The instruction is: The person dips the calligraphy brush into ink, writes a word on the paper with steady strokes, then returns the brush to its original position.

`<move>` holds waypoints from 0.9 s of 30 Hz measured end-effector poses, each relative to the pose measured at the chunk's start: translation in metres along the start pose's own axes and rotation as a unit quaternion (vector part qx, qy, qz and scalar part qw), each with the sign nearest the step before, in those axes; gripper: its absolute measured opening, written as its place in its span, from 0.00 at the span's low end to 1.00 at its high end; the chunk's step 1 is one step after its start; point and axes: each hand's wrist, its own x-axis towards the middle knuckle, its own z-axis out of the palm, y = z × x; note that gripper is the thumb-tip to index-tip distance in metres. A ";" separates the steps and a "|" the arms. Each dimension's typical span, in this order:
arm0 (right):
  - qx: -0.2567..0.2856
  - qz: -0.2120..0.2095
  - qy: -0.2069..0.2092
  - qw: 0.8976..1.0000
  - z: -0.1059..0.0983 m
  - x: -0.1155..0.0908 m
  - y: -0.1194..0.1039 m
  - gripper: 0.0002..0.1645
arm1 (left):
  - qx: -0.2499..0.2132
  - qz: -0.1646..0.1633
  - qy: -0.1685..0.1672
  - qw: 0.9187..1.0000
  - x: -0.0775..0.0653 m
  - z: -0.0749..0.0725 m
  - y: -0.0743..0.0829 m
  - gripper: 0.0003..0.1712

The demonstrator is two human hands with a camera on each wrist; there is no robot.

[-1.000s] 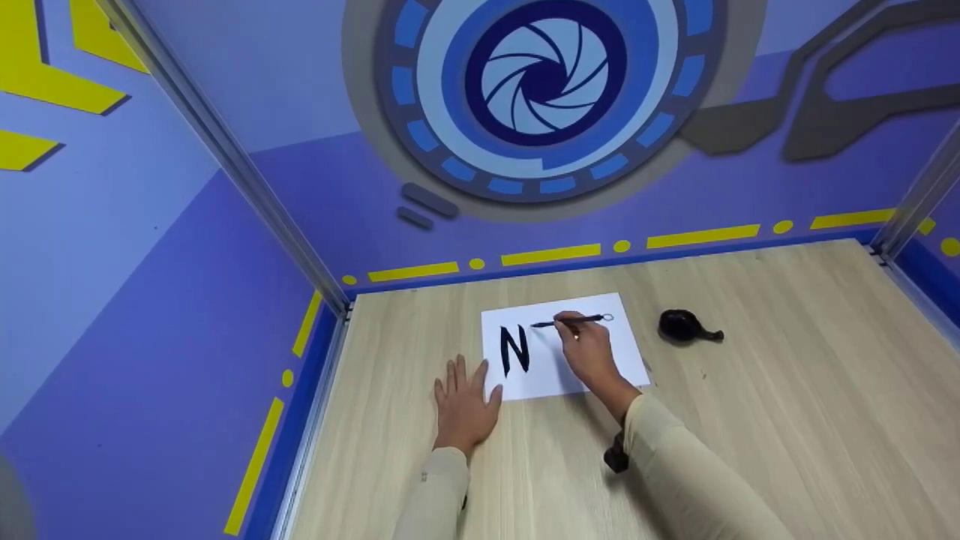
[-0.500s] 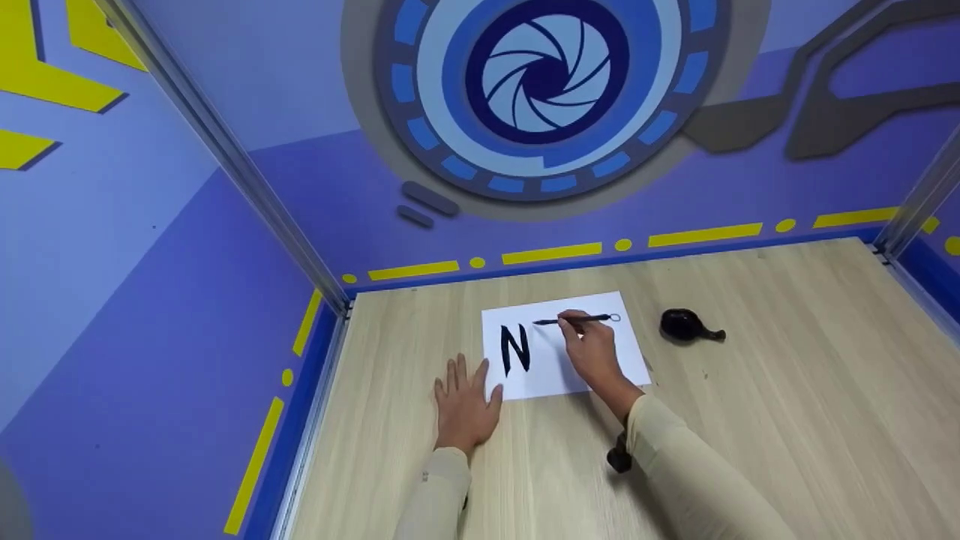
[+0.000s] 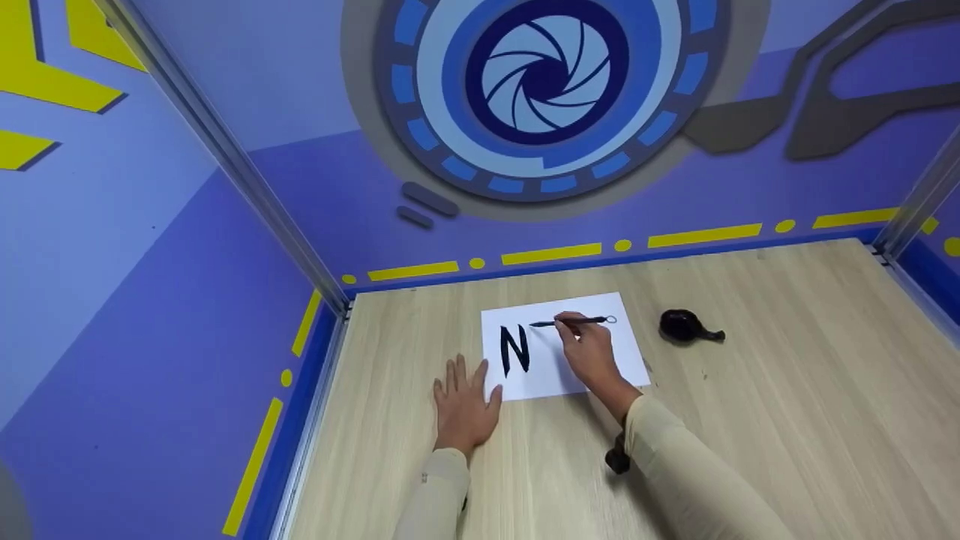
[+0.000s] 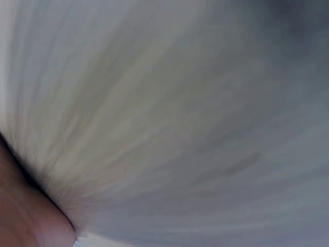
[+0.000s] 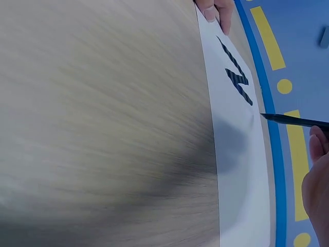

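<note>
My right hand [image 3: 590,352] pinches a black writing brush [image 3: 581,321] with a small hanging loop at its end. The brush lies nearly level over the white paper [image 3: 566,375], its dark tip just right of a bold black letter N [image 3: 515,349]. In the right wrist view the brush [image 5: 293,120] shows its pointed tip above the sheet's far edge, the fingers [image 5: 317,145] around its shaft. My left hand [image 3: 466,405] rests flat, fingers spread, at the paper's lower left corner. In the left wrist view only a bit of that hand [image 4: 31,221] appears.
To the right of the paper sits a black, round ink dish [image 3: 679,327] with a short handle. The wooden table [image 3: 780,390] meets a printed blue and purple wall [image 3: 315,187] at the back and left.
The right hand with the brush shifts slightly right, then back left by about the same amount. The left hand stays put and the N looks the same.
</note>
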 end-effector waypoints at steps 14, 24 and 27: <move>-0.005 0.007 0.001 1.000 -0.001 0.001 0.003 0.10 | -0.028 0.002 0.004 1.000 -0.001 -0.003 0.001 0.35; -0.013 0.011 0.000 1.000 -0.001 -0.001 0.002 0.10 | -0.023 -0.012 -0.032 0.999 -0.002 -0.014 0.005 0.36; -0.010 0.020 -0.008 1.000 -0.002 -0.002 0.001 0.11 | -0.021 -0.012 -0.034 0.999 -0.002 -0.014 0.005 0.36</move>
